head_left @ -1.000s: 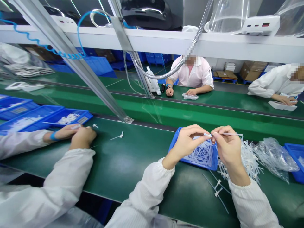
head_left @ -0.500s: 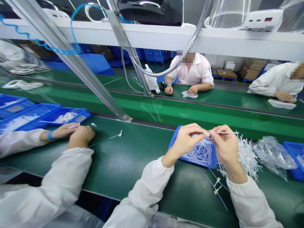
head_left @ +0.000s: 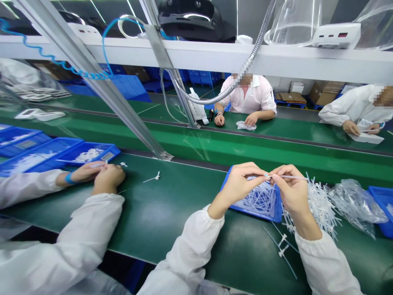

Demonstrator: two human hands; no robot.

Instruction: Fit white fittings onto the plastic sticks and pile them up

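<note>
Above a blue tray (head_left: 225, 179) of thin white tubes (head_left: 259, 198), my two hands meet at the fingertips. My left hand (head_left: 241, 186) pinches a small white fitting (head_left: 266, 175). Pinched in my right hand (head_left: 291, 190) is a thin white tube (head_left: 296, 177), pointing right, its left end at the fitting. Fingers partly hide where the two pieces meet. Right of the tray lies a pile of white tubes with fittings (head_left: 322, 205). Two tubes with fittings (head_left: 282, 246) lie on the green table in front of the tray.
At the left, a co-worker's hands (head_left: 107, 176) work beside blue trays (head_left: 70, 153). One tube with a fitting (head_left: 156, 176) lies mid-table. A clear plastic bag (head_left: 357, 205) and another blue tray (head_left: 380, 205) are at right. A metal post (head_left: 123, 114) rises behind.
My hands stay together, with the tube and fitting still pinched. The whole view has shifted slightly, and the person at the far right has moved their hands apart.
</note>
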